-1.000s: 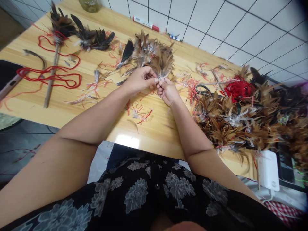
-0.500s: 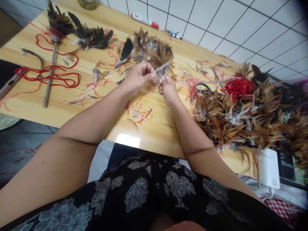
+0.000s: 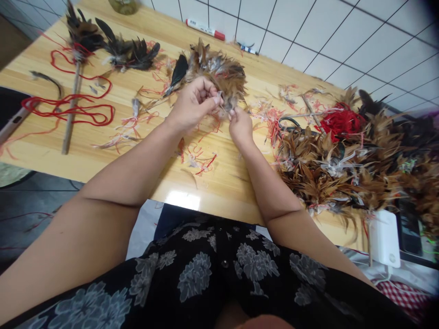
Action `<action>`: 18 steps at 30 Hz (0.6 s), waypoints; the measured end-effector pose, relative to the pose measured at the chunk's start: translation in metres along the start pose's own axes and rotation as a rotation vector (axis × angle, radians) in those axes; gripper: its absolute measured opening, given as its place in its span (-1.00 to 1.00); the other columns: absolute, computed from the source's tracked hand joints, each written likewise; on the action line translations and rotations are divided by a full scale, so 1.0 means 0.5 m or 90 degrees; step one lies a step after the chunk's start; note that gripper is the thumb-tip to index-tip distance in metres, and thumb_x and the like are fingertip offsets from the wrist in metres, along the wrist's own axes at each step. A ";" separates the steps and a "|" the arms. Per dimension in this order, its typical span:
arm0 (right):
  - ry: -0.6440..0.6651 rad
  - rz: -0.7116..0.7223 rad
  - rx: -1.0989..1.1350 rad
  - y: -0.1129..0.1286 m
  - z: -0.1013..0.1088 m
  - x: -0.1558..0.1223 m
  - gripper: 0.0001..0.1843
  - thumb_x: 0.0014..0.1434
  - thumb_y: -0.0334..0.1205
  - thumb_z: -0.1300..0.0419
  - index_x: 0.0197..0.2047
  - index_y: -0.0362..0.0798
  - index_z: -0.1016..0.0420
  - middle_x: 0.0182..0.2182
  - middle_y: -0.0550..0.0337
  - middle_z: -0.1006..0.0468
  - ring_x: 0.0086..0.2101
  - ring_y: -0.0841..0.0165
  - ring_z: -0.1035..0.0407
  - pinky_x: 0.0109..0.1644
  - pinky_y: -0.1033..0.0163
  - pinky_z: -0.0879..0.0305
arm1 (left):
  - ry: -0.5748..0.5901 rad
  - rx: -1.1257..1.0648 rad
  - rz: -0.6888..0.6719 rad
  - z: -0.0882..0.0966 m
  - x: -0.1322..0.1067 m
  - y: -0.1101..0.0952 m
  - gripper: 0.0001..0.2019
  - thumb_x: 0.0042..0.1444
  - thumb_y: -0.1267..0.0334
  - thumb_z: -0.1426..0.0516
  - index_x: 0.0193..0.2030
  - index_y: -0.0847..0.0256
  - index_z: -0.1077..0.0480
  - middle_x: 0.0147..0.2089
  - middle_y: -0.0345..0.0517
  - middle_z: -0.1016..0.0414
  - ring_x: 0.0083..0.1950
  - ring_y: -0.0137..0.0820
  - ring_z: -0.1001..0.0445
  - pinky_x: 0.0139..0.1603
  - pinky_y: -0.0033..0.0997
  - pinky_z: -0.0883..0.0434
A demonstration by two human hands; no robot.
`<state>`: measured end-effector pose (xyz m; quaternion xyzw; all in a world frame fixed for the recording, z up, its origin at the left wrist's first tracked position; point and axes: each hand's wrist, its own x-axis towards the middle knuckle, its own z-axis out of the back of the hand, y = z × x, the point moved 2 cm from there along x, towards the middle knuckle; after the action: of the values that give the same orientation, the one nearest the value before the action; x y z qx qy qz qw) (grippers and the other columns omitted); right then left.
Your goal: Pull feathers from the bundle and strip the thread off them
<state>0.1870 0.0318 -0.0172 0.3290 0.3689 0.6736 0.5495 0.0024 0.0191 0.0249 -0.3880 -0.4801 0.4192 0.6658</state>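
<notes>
Over the middle of the table, my left hand (image 3: 199, 103) is closed, thumb and fingers pinching a thin whitish strip (image 3: 218, 98). Close beside it, my right hand (image 3: 241, 125) is curled shut with its thumb on top; what its fingertips grip is too small to make out. Pale fluff and thin stems show between the two hands. Right behind them lies a bunch of brown feathers (image 3: 230, 75), with a dark feather (image 3: 179, 71) at its left side. Red and white string scraps (image 3: 202, 162) lie on the table in front of my hands.
A large pile of brown feathers (image 3: 318, 169) covers the right side, with red string (image 3: 343, 123) on it. At left are a stick with dark feathers (image 3: 70, 121), looped red cord (image 3: 99, 114) and a phone (image 3: 12, 114). A marker (image 3: 206, 29) lies by the tiled wall.
My left hand has shifted slightly left and up and turned; the white strip that stuck out to the right is now mostly hidden in its fingers. My right hand has moved slightly right.
</notes>
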 end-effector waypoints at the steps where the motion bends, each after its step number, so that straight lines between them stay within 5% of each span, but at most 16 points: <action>1: -0.028 -0.015 -0.078 0.013 0.006 -0.011 -0.68 0.69 -0.09 -0.11 -0.18 0.03 -0.39 -0.08 0.09 -0.56 0.09 0.19 -0.56 0.15 0.13 -0.51 | 0.009 0.013 -0.025 -0.003 -0.002 -0.006 -0.43 0.32 -0.41 -0.37 -0.02 0.07 -0.43 -0.12 -0.08 -0.66 -0.06 -0.21 -0.59 0.03 -0.04 -0.53; 5: -0.017 -0.022 -0.341 0.075 0.019 -0.053 -0.71 0.68 -0.20 -0.04 0.11 -0.02 -0.61 0.12 -0.06 -0.66 0.16 0.06 -0.64 0.24 0.00 -0.54 | 0.062 0.109 -0.149 -0.011 -0.008 -0.015 -0.57 0.41 -0.27 -0.30 0.01 0.07 -0.56 -0.08 -0.04 -0.71 -0.10 -0.19 -0.63 -0.01 -0.07 -0.57; 9: 0.058 0.051 -0.447 0.095 0.018 -0.068 -0.57 0.68 -0.27 0.05 0.28 -0.05 -0.63 0.13 -0.12 -0.72 0.15 0.04 -0.66 0.21 0.02 -0.56 | 0.105 0.204 -0.220 0.001 -0.003 -0.011 -0.73 0.43 -0.12 -0.29 -0.08 0.01 -0.63 -0.07 -0.07 -0.76 -0.04 -0.12 -0.63 0.11 0.01 -0.58; 14: 0.168 0.149 -0.429 0.082 0.004 -0.064 -0.62 0.60 -0.32 -0.01 0.18 -0.04 -0.66 0.12 -0.09 -0.73 0.18 0.02 -0.63 0.29 -0.04 -0.52 | 0.045 0.165 -0.095 0.055 0.025 0.025 -0.65 0.34 -0.14 -0.47 -0.15 0.03 -0.54 -0.26 -0.20 -0.64 -0.07 -0.19 -0.54 0.17 -0.06 -0.55; 18: 0.168 0.146 -0.248 0.069 0.000 -0.046 -0.78 0.60 -0.22 -0.12 -0.08 0.01 -0.58 0.02 0.00 -0.70 0.15 0.07 -0.57 0.34 -0.04 -0.51 | 0.010 0.066 0.023 0.080 0.043 0.083 -0.50 0.33 -0.13 -0.51 -0.23 0.14 -0.39 -0.32 -0.19 -0.54 -0.19 -0.31 -0.49 0.14 -0.04 -0.58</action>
<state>0.1742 0.0050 0.0115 0.1656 0.2610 0.8270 0.4695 -0.0397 0.0582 0.0028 -0.3650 -0.4451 0.4525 0.6811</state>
